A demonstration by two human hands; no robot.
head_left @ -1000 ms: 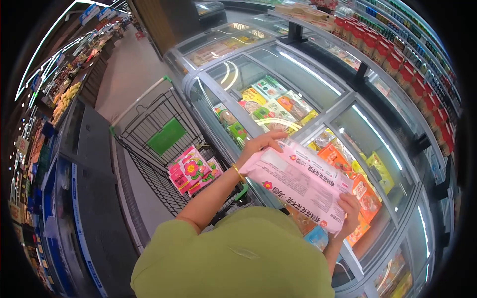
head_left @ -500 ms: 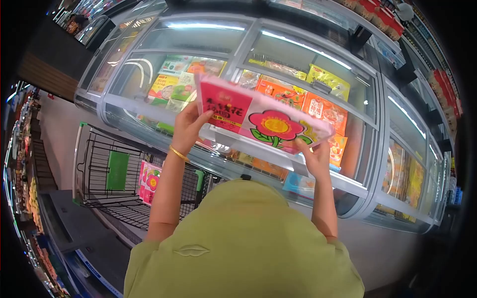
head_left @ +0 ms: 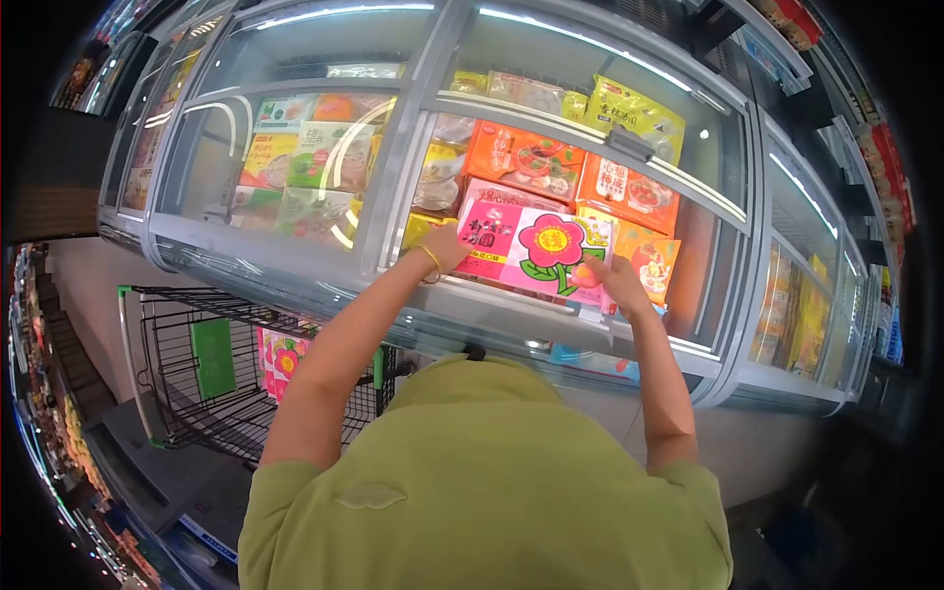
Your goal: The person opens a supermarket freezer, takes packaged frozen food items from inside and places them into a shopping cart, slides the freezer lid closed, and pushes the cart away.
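Both my hands hold a flat pink package with a red flower picture (head_left: 536, 248), low in the open part of a chest freezer (head_left: 580, 324). On its left edge is my left hand (head_left: 444, 248), fingers closed round it, a yellow bangle on the wrist. Gripping the lower right corner is my right hand (head_left: 621, 285), its thumb on the front. Just behind the pink package lie an orange package (head_left: 526, 157) and a second orange package (head_left: 629, 192). A yellow-green bag (head_left: 634, 118) sits farther back, partly behind glass.
At the left stands a wire shopping cart (head_left: 182, 374) with a green panel and pink flower packages (head_left: 282, 362) in it. Freezer sections continue on both sides, with packages (head_left: 320, 157) under the left glass. A metal frame bar (head_left: 393, 187) divides the openings.
My hands have lowered the pink package from above the freezer down into its opening. The package now lies flatter, among the others. The view has shifted closer to the freezer.
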